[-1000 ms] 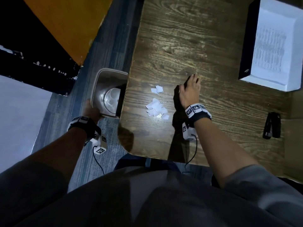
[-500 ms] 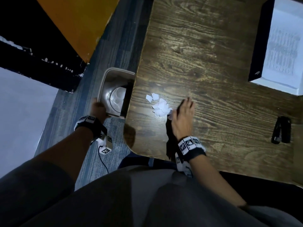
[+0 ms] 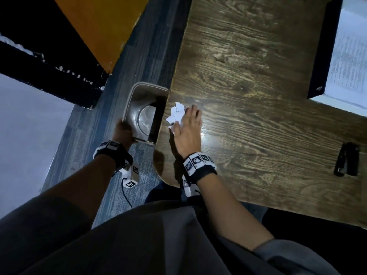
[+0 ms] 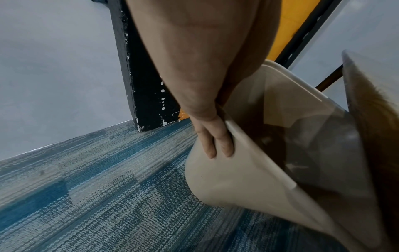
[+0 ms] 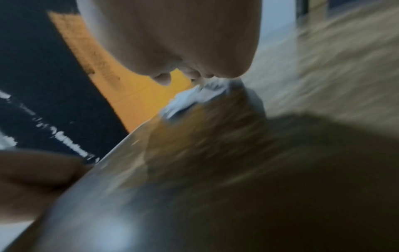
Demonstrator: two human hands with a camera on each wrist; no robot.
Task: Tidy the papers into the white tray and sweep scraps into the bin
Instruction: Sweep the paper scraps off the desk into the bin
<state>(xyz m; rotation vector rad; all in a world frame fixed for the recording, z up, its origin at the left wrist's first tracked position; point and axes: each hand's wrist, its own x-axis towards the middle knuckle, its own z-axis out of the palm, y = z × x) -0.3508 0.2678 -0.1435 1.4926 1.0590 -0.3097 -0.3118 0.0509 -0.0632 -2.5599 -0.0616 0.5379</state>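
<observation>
A pile of white paper scraps (image 3: 176, 114) lies at the left edge of the wooden table (image 3: 248, 86). My right hand (image 3: 188, 124) lies flat on the table with straight fingers pushing against the scraps (image 5: 194, 97). A beige bin (image 3: 139, 108) sits tilted just below that table edge. My left hand (image 3: 122, 132) grips the near rim of the bin (image 4: 237, 162), with two fingers (image 4: 215, 141) pressed on its outer wall. The white tray (image 3: 349, 60) with printed papers sits at the table's far right.
A black stapler (image 3: 347, 161) lies on the table's right side. Blue carpet (image 3: 83, 139) covers the floor left of the table. An orange panel (image 3: 103, 26) and a black beam (image 3: 49, 70) stand beyond the bin.
My right hand has swept leftward across the table, pushing the scraps from mid-table to its left edge beside the bin. The left hand keeps its hold on the bin.
</observation>
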